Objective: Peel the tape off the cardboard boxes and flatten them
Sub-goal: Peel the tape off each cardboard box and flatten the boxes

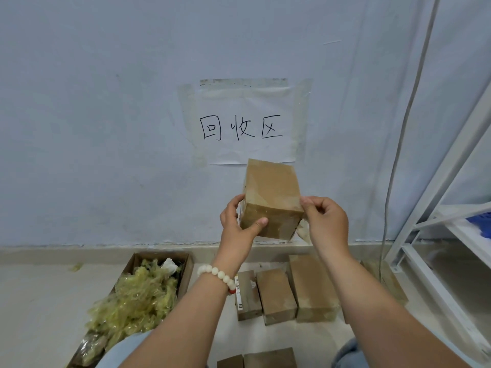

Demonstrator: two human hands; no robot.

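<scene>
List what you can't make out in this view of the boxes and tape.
Head view only.
Far faces of held box: hidden by the box itself and left hand.
Label on floor box: too small, partly behind the left wrist.
Nearest boxes: cut by bottom edge.
Shelf: cut by right edge.

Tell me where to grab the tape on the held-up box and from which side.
Pinch the loose tape flap hanging off the right edge of the box, coming from the right. It stands clear of the cardboard there, and the left hand braces the opposite side. The right hand seems to pinch its upper end.
</scene>
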